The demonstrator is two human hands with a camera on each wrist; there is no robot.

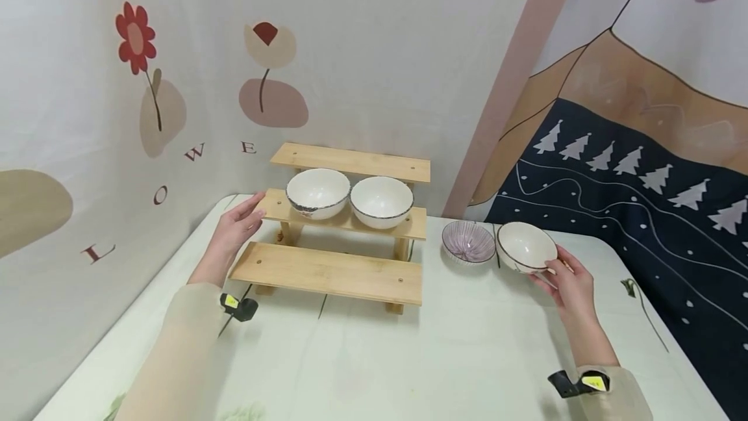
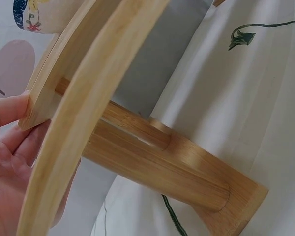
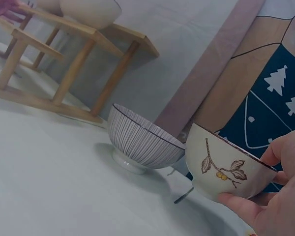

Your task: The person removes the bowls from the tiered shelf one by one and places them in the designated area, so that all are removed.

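Observation:
My right hand (image 1: 573, 281) pinches the right rim of a cream bowl (image 1: 526, 245), thumb and fingers on either side. In the right wrist view the cream bowl (image 3: 226, 164) shows a brown rim and a leafy twig with yellow berries; whether its base touches the table cannot be told. Close on its left stands a purple-striped bowl (image 1: 467, 243). My left hand (image 1: 236, 226) grips the left end of the middle board of a three-tier wooden shelf (image 1: 333, 271). On that board two white bowls, a left one (image 1: 318, 190) and a right one (image 1: 382, 200), sit side by side.
A pale cloth with plant prints covers the table (image 1: 374, 362). Behind the shelf hangs a light curtain (image 1: 397, 51) with flower prints; a dark tree-patterned cloth (image 1: 619, 200) drapes down at the right. The shelf's top board (image 1: 350, 161) stands close to the curtain.

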